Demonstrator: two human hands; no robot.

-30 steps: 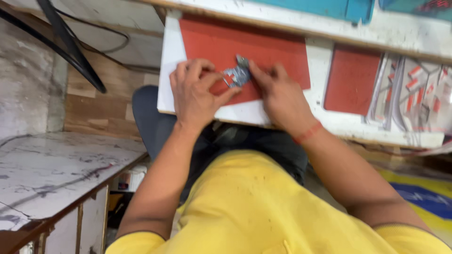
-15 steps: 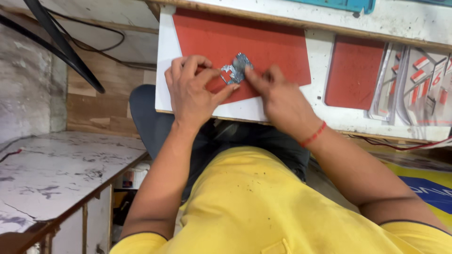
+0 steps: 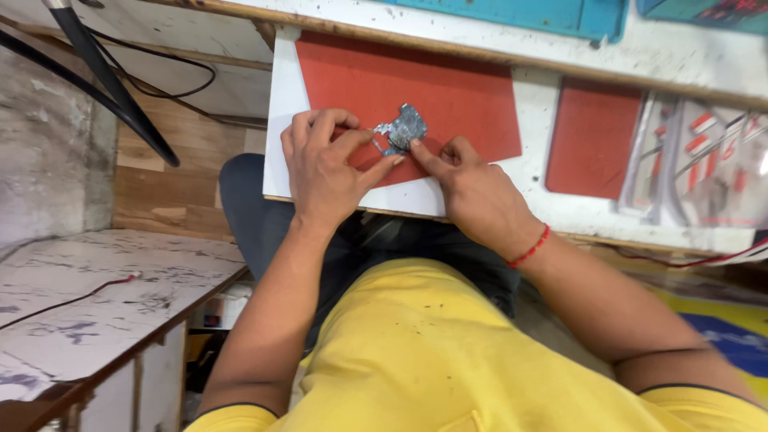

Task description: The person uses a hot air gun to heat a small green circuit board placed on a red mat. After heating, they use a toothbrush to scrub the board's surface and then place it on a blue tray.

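A small grey circuit board (image 3: 402,128) with metal parts lies on a large red mat (image 3: 448,88) on a white work board (image 3: 280,104). My left hand (image 3: 324,164) rests on the mat's near left part, its fingertips pinching the board's left edge. My right hand (image 3: 472,188), with a red thread bracelet at the wrist, presses its index fingertip against the board's lower right edge. Both hands hold the small board flat on the mat.
A smaller red mat (image 3: 592,136) lies to the right, beside a clear packet of red-and-white tools (image 3: 704,160). A teal mat (image 3: 520,12) sits at the bench's far edge. Black cables (image 3: 112,88) hang at left over a marbled side table (image 3: 80,296).
The view has shifted slightly. Both hands stay on the small circuit board, which sits a little further right on the mat; my fingers have adjusted their grip around it.
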